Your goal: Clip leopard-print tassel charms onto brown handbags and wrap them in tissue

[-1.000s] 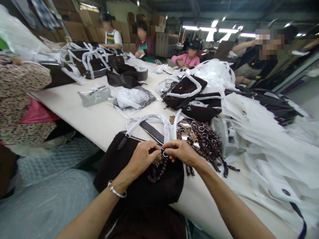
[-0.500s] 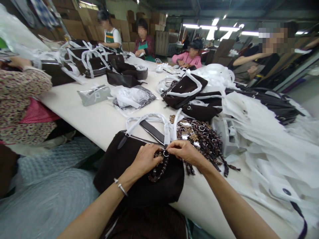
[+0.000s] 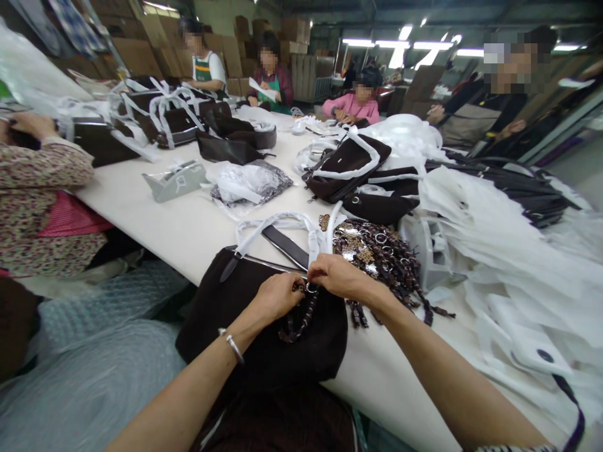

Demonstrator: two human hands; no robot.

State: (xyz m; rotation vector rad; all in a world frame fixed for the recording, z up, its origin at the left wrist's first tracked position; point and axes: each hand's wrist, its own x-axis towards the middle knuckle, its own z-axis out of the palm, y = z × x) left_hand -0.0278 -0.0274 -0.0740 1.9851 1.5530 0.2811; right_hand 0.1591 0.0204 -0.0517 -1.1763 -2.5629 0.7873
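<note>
Holding a braided charm [image 3: 309, 311] against a dark bag [image 3: 282, 361]

Watching from afar through the head camera, I find the dark bag lying across the near edge of a pale table [image 3: 174, 235]; its white-wrapped handles [image 3: 277, 221] stand up behind both hands. The left hand [image 3: 280, 296] has its fingers curled around the upper part of the braided charm, whose cord loops down over the bag's front; a metal ring [image 3: 311, 287] shows just beside those fingertips. The right hand [image 3: 340, 277] is bent at the bag's top, fingers curled in, tips near the ring; I cannot tell whether they grip anything.

Silver bracelet [image 3: 233, 348] on the left wrist; just right of the bag, a heap of charms [image 3: 377, 248] with rings and dangling cords; farther right, layered white sheets [image 3: 490, 235]. Beyond, I note a grey dispenser [image 3: 175, 182], a clear plastic packet [image 3: 252, 182] and more dark bags [image 3: 351, 163] with wrapped handles; bubble wrap [image 3: 94, 383] lies rolled at lower left; a co-worker in pink [image 3: 353, 111] is across the table.
</note>
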